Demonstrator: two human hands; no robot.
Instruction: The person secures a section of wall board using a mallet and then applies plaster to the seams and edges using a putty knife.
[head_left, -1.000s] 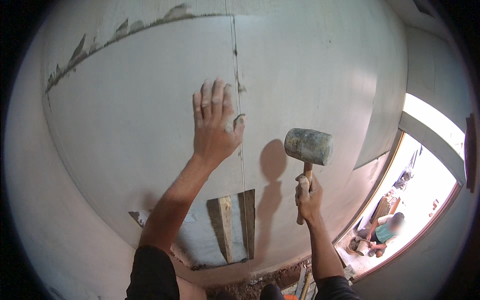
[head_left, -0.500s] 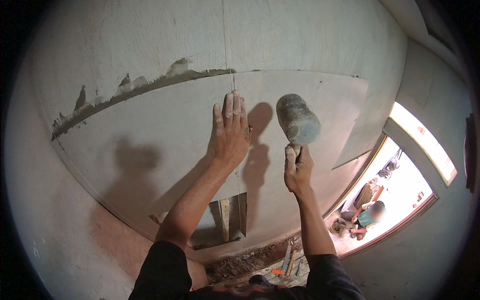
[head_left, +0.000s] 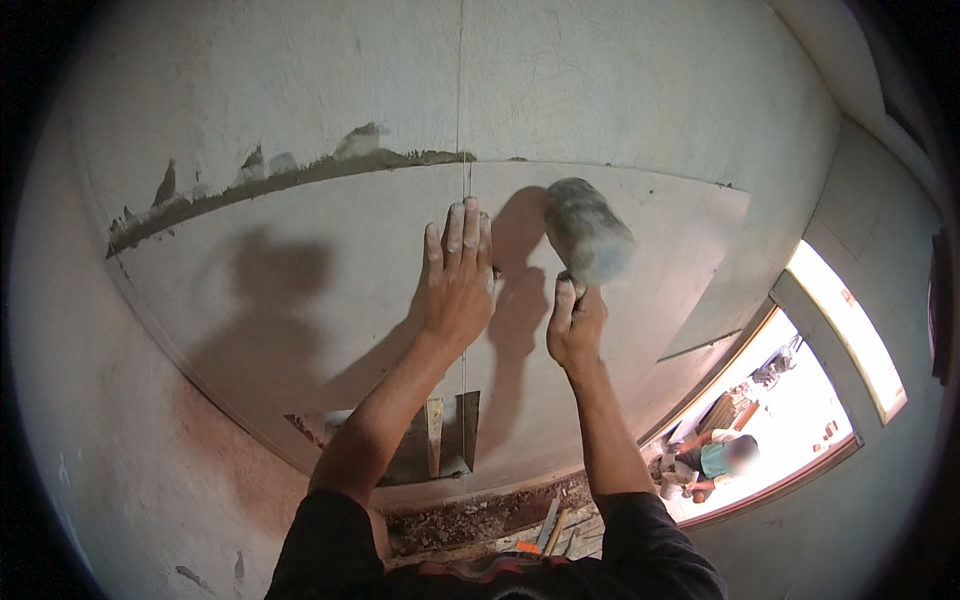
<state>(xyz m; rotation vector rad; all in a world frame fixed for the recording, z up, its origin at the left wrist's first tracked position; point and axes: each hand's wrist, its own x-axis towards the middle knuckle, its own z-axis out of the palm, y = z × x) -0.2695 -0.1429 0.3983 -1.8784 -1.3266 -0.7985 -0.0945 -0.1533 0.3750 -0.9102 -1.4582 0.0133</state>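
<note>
My left hand (head_left: 460,285), dusted with white, lies flat with fingers stretched upward against a large pale panel (head_left: 380,230) on the wall. Its fingertips are close to a thin vertical string (head_left: 460,70). In my right hand (head_left: 578,325) is a rubber mallet (head_left: 588,228), gripped by the handle, most of which the fist hides. The slightly blurred mallet head is raised right of my left hand, and looks apart from the panel. Grey mortar (head_left: 300,172) runs along the panel's upper left edge.
Low in the panel is a rectangular cutout with a wooden strip (head_left: 434,435) in it. Rubble (head_left: 440,525) and several hand tools (head_left: 548,528) lie at the wall's foot. Through a bright doorway at right, a person (head_left: 715,460) crouches.
The mallet and my right hand have moved a little left, nearer my left hand. My left hand stays flat at the panel, while the view has shifted slightly.
</note>
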